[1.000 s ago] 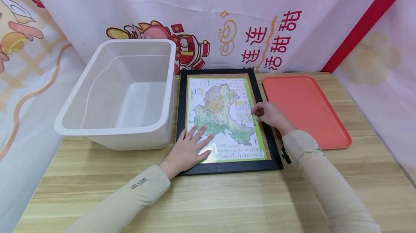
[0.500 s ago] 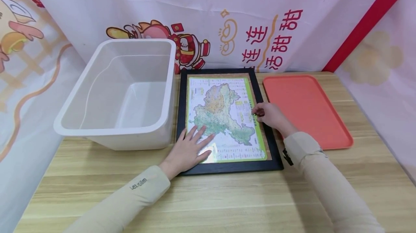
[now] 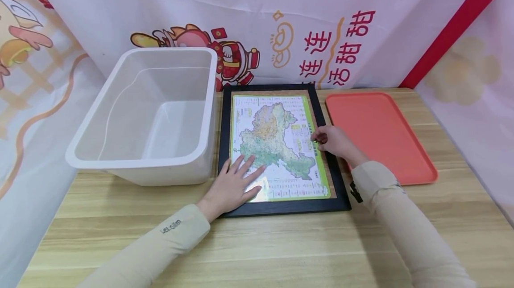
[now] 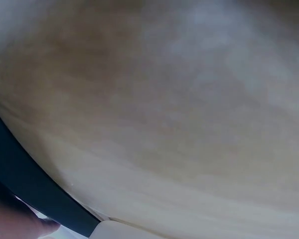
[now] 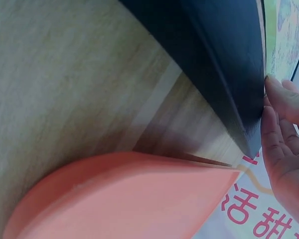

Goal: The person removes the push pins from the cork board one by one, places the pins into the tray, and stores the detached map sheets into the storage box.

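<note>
A map (image 3: 277,145) with green and orange land and a lime border lies on a brown board inside a black frame (image 3: 289,207). My left hand (image 3: 233,185) rests on its lower left corner, fingers spread. At the map's right edge, my right hand (image 3: 331,140) has its fingers curled, with thumb and fingertips together at a tiny shiny thing (image 3: 315,141), too small to name. In the right wrist view the right hand (image 5: 289,134) is beside the frame's bar (image 5: 224,64). Only part of the left hand (image 4: 15,221) shows in the left wrist view.
A deep white tub (image 3: 140,163) stands left of the frame. A flat red-orange tray (image 3: 377,136) lies to the right, partly behind the right wrist. The wooden table (image 3: 257,248) meets a printed cloth backdrop (image 3: 257,16) at its far edge.
Both hands hold their places over the last second. The head view shifts very slightly; the map and frame stay put.
</note>
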`<move>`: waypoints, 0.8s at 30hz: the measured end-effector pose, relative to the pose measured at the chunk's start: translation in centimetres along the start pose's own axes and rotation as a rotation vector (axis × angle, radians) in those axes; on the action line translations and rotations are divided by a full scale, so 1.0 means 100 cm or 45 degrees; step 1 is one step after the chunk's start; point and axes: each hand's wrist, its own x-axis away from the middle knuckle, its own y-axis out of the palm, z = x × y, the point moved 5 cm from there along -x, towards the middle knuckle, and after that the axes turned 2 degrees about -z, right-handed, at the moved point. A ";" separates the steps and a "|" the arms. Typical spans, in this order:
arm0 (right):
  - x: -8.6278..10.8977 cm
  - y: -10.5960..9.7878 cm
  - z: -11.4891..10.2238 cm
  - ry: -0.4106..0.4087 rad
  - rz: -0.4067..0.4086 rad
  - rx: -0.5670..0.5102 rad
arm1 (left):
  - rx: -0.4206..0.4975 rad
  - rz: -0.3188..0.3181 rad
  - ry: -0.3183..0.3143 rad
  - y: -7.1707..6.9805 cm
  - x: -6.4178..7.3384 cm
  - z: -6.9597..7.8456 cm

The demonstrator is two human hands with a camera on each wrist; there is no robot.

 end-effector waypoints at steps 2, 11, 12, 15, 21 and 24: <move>0.000 0.000 0.001 -0.003 -0.002 -0.003 | 0.000 0.003 0.001 0.000 0.000 0.000; -0.002 0.000 0.002 -0.024 -0.015 0.014 | -0.011 0.015 0.007 -0.001 0.001 0.000; -0.002 0.000 0.001 -0.028 -0.019 0.020 | -0.010 0.014 0.008 -0.001 0.001 0.000; -0.002 0.000 0.000 -0.049 -0.035 0.043 | -0.006 0.013 0.004 0.000 0.001 0.000; -0.001 -0.001 -0.004 -0.063 -0.058 0.057 | 0.018 0.000 0.001 0.001 0.001 -0.001; 0.001 0.000 -0.003 -0.056 -0.060 0.030 | 0.039 -0.006 0.003 0.000 0.001 -0.001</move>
